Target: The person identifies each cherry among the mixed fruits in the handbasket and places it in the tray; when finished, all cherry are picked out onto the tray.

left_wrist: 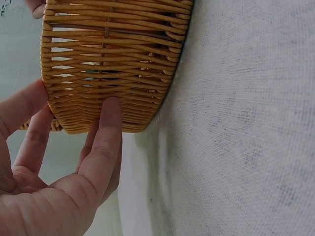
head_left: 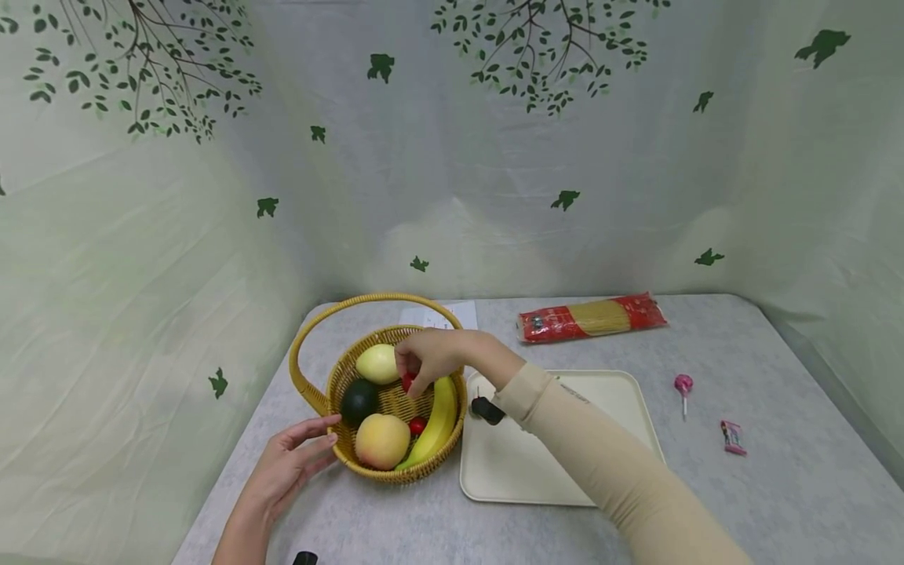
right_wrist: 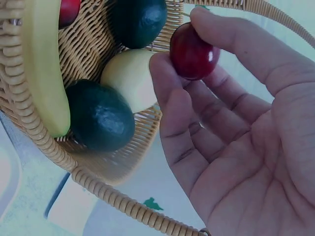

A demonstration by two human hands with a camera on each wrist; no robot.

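Note:
My right hand (head_left: 432, 357) is over the wicker basket (head_left: 337, 455), pinching a cherry (right_wrist: 194, 51) between thumb and fingertips. Inside the basket lie a banana (head_left: 441, 420), a peach (head_left: 382, 441), a pale yellow-green fruit (head_left: 376, 363) and another cherry (head_left: 417, 425). Two dark green avocados (right_wrist: 101, 115) show in the right wrist view; the head view shows only one, beside the peach. At the basket's left side, my left hand (head_left: 286, 463) touches its wall with extended, slightly bent fingers (left_wrist: 110, 115).
A cream tray (head_left: 537, 479) lies right of the basket, partly under my right forearm. Behind it is a red-ended pack of spaghetti (head_left: 593, 318). Farther right are a pink lollipop (head_left: 683, 384) and a small wrapped candy (head_left: 733, 437). White paper (head_left: 462, 314) lies behind the basket, whose tall handle (head_left: 381, 297) arches up.

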